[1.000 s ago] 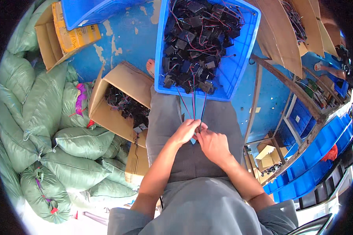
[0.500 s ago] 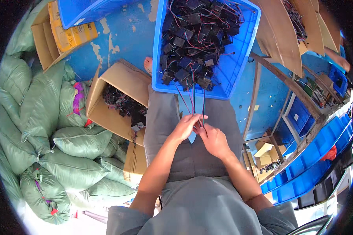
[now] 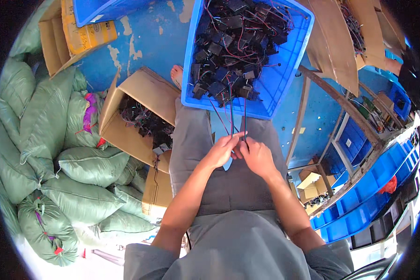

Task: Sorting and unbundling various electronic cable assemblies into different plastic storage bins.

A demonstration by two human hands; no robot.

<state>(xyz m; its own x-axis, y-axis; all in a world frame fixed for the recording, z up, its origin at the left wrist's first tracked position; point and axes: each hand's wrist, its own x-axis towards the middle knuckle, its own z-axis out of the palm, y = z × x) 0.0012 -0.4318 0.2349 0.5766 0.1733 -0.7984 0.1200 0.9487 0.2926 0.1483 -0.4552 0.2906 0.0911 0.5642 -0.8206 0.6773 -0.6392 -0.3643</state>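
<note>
Both hands are closed over my lap, just in front of a blue plastic bin (image 3: 187,77). Thin red and black wires (image 3: 232,119) run down over the bin's near wall to my fingers. Their upper ends join small black box-shaped parts (image 3: 225,44) heaped in the bin. My left hand (image 3: 220,151) pinches some wires between thumb and fingers. Close beside it, my right hand (image 3: 256,156) grips another dark wire near its thumb. The wire ends are hidden by the fingers.
Left of my legs, a tilted cardboard box (image 3: 147,88) holds more wired black parts. Green stuffed sacks (image 3: 81,200) pile up at the far left. A metal frame (image 3: 343,100) stands at the right, with blue trays (image 3: 345,219) below. Another carton (image 3: 329,44) is at the upper right.
My right hand has risen slightly and turned, with the wire it grips now more upright. My left hand stays nearly in place. The whole view has shifted a little.
</note>
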